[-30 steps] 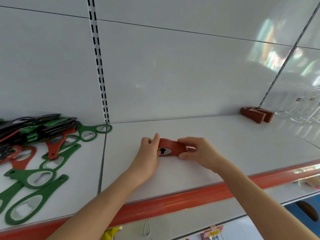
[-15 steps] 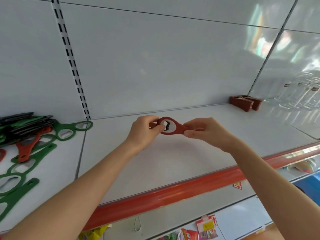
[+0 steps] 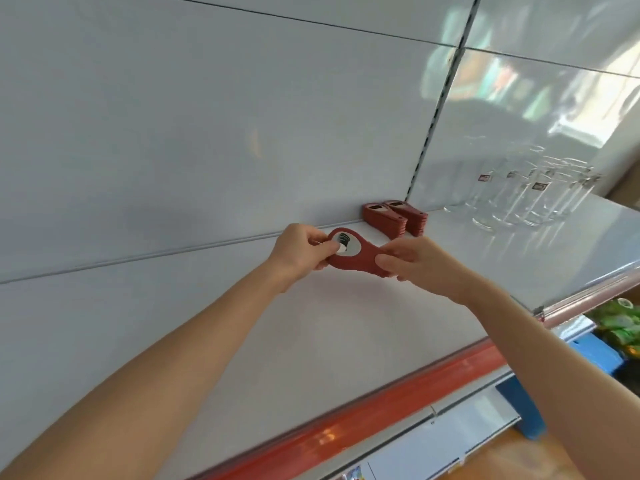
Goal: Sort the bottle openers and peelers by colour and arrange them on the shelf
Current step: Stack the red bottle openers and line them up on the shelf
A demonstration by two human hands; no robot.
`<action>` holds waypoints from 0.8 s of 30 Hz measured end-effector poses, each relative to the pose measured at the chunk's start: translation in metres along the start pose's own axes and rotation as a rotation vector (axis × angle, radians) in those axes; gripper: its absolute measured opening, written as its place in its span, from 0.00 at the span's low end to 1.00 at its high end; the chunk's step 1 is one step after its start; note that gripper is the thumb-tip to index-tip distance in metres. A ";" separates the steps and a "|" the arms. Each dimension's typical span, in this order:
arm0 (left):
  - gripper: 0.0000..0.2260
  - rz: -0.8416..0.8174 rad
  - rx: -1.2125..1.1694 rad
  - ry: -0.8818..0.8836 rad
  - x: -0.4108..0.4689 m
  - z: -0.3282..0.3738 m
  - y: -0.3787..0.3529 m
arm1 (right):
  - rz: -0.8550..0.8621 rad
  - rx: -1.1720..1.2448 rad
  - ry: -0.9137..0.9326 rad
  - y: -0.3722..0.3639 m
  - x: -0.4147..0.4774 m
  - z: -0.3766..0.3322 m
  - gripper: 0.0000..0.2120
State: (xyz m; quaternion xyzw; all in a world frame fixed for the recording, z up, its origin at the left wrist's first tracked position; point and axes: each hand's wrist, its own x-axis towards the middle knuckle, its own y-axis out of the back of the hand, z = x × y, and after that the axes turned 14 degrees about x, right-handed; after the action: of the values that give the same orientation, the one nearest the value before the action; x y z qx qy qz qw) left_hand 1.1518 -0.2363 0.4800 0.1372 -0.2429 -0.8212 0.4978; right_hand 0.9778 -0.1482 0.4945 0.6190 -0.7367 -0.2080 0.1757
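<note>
Bottle openers [image 3: 362,260], red and pressed into a small stack, are held between both hands over the white shelf [image 3: 242,323]. The left hand [image 3: 299,252] pinches the round head, thumb across the hole; the right hand [image 3: 415,263] grips the handle end. Two other red stacks [image 3: 385,221] lie at the back wall [image 3: 207,133] just beyond, glasses [image 3: 519,199] stand further right, and a red strip [image 3: 346,424] runs along the shelf's front edge

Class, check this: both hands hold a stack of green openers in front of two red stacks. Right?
No: the head view shows the held openers are red, not green. The left hand and right hand hold them in front of two red stacks.
</note>
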 end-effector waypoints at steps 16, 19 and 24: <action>0.12 -0.017 0.283 -0.014 0.054 0.000 -0.027 | -0.001 -0.371 0.050 0.008 0.025 0.027 0.10; 0.10 0.037 0.362 -0.081 0.048 0.000 -0.029 | -0.006 -0.403 0.054 0.008 0.024 0.027 0.10; 0.12 0.159 0.470 -0.183 0.031 -0.013 -0.024 | 0.024 -0.404 0.043 0.003 0.019 0.028 0.10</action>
State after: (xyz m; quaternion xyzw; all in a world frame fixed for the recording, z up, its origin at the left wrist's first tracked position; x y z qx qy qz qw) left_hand 1.1255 -0.2576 0.4569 0.1547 -0.4809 -0.7096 0.4912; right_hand 0.9578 -0.1636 0.4725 0.5665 -0.6836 -0.3362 0.3143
